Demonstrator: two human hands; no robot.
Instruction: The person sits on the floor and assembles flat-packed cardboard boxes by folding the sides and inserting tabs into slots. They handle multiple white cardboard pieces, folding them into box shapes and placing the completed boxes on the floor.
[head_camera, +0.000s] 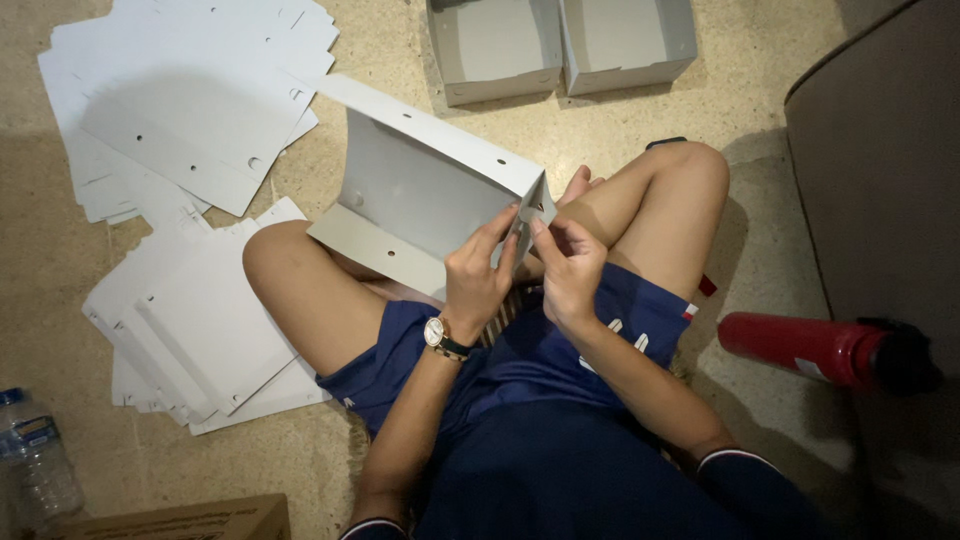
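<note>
Speckled stone floor, person sitting cross-legged. Left hand (474, 282) w/ wristwatch (441, 337) and right hand (570, 268) both pinch corner flaps of half-folded white cardboard box (420, 195) resting over the knees — fingertips pressed on the flap. Flat blanks (190, 330) lie left, red bottle (815, 348) right; two finished boxes (560, 45) farther off.

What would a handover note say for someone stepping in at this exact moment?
Left hand: gripping the corner of the half-folded grey cardboard box, held over the lap.
Right hand: pinching the flap at that same corner.
Done: two folded boxes sit on the floor ahead.
Left: this box's corner is not closed; flat blanks lie in two stacks, one far left and one by the left knee.
</note>
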